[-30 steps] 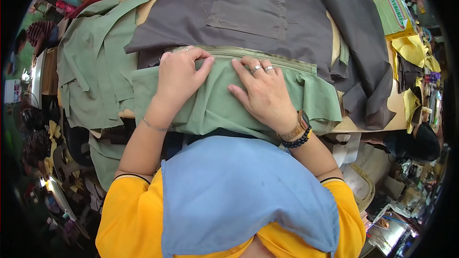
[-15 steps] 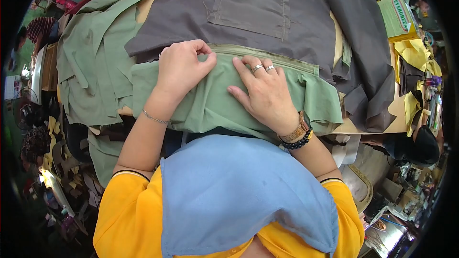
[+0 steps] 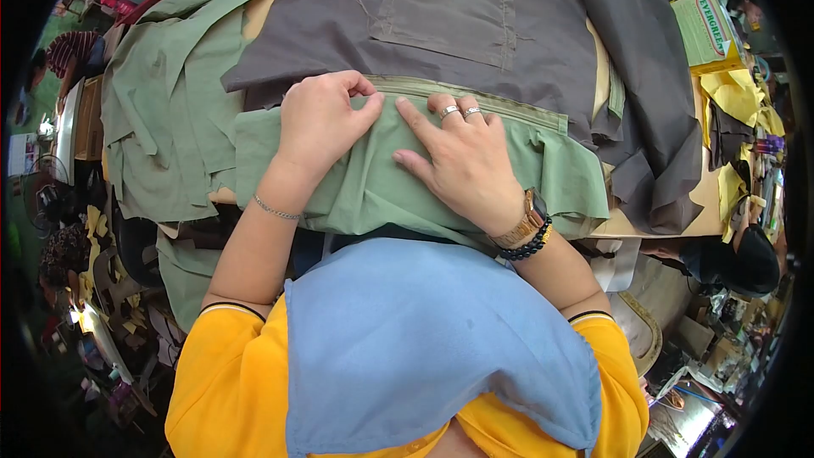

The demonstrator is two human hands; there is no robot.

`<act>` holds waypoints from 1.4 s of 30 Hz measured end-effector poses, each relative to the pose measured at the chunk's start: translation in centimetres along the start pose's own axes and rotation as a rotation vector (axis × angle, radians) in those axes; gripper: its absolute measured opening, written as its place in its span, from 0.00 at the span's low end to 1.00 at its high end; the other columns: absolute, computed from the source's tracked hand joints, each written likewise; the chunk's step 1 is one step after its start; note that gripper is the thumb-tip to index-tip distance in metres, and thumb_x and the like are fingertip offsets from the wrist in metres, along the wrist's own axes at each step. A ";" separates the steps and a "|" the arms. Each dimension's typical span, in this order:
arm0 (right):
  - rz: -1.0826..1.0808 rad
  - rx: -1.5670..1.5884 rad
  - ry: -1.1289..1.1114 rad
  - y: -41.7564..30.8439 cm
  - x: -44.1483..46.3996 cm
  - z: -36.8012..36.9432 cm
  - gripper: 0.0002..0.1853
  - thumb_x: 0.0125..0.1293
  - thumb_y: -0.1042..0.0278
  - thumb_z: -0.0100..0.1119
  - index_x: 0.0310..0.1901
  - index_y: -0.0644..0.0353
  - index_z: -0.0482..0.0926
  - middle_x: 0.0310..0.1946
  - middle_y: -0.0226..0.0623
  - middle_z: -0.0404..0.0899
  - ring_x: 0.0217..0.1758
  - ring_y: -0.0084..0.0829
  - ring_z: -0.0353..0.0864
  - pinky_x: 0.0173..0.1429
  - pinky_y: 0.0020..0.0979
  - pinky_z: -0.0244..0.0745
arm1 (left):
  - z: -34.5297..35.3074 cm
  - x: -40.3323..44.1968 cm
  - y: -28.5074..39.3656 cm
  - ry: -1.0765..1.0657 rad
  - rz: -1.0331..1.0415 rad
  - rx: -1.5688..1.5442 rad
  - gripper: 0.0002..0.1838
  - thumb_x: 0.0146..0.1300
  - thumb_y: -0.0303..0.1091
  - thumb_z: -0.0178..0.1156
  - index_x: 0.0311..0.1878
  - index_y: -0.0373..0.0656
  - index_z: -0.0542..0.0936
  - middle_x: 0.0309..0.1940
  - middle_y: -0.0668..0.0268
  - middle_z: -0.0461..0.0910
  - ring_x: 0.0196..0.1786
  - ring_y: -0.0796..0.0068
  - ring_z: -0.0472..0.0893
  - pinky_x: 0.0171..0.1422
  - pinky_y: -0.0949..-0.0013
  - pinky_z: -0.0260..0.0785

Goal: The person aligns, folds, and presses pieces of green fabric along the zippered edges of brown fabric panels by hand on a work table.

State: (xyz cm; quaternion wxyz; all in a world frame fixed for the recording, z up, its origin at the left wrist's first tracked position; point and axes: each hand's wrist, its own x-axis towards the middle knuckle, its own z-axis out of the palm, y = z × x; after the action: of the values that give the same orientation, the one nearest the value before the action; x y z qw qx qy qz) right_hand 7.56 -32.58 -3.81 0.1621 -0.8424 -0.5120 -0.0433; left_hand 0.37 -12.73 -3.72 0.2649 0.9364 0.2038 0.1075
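A green cloth piece [image 3: 365, 178] lies over the table's near edge, its upper edge meeting a dark grey cloth [image 3: 314, 38]. Along that seam runs an olive strip [image 3: 500, 105] that looks like a zipper. My left hand [image 3: 320, 123] pinches the green cloth at the strip's left part, thumb and index finger together. Just to its right, my right hand [image 3: 462, 148] rests on the green cloth, index finger stretched toward the strip and thumb spread apart. Its other fingertips bend down onto the strip. A stitched patch pocket [image 3: 445, 19] sits on the grey cloth.
Loose green cloth pieces [image 3: 165, 119] are heaped on the left. Dark cloth [image 3: 649, 102] lies folded on the right, beside a yellow-green box [image 3: 705, 30] and yellow scraps [image 3: 733, 97]. Other people [image 3: 72, 55] show at the sides.
My right hand has slid slightly left along the strip, its index finger nearer my left hand. The left hand keeps its pinch in place.
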 end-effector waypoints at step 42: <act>-0.110 0.050 0.004 -1.9 2.6 2.4 0.35 0.67 0.40 0.64 0.68 0.55 0.76 0.58 0.38 0.78 0.59 0.39 0.76 0.54 0.42 0.71 | -1.7 -0.7 -2.3 0.090 0.149 0.157 0.09 0.63 0.38 0.70 0.39 0.43 0.88 0.29 0.63 0.85 0.23 0.64 0.79 0.33 0.63 0.71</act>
State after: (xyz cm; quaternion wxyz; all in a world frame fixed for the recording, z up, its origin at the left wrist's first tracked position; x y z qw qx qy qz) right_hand 6.90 -28.83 -5.02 0.1817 -0.8086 -0.5582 -0.0411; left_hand -1.55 -10.52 -3.57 0.1726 0.9610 0.1532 0.1526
